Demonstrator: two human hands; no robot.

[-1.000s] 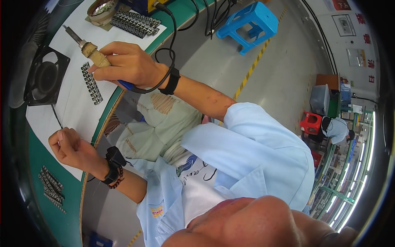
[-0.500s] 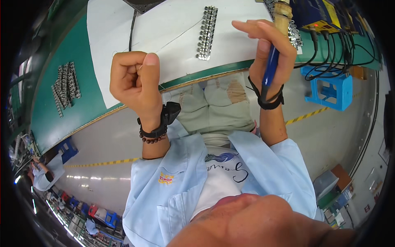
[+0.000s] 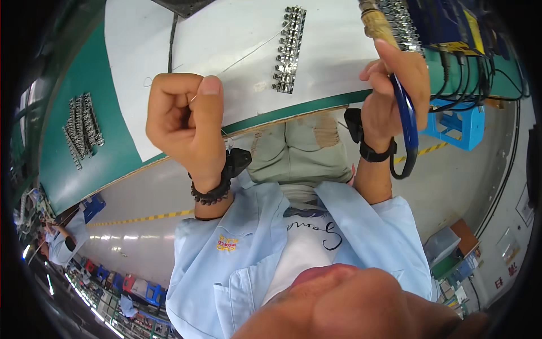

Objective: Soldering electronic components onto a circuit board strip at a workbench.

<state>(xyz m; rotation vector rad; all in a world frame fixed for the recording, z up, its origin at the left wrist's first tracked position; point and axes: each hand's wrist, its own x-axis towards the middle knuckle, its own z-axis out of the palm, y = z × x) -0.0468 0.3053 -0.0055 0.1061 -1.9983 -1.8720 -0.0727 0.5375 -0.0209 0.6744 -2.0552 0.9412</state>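
My left hand (image 3: 186, 113) is closed in a pinch on a thin solder wire (image 3: 248, 55). The wire runs from between thumb and forefinger up to a strip of small metal parts (image 3: 289, 53) lying on the white sheet. At the right, my right hand (image 3: 398, 93) is wrapped round a soldering iron with a blue handle (image 3: 404, 110) and a worn tan sleeve (image 3: 377, 24). Its tip lies outside the view. More metal strips (image 3: 400, 25) lie behind the iron, close to my right hand.
A white sheet (image 3: 135, 51) covers much of the green bench (image 3: 79, 62). Several metal strips (image 3: 83, 127) sit at the left. A blue box (image 3: 451, 28) with black cables (image 3: 480, 79) stands at the far right, above a blue stool (image 3: 460, 127). Another person (image 3: 65, 240) is at far left.
My right hand has shifted right with the soldering iron, and the handle has tilted. My left hand keeps its pinch on the wire and has barely moved.
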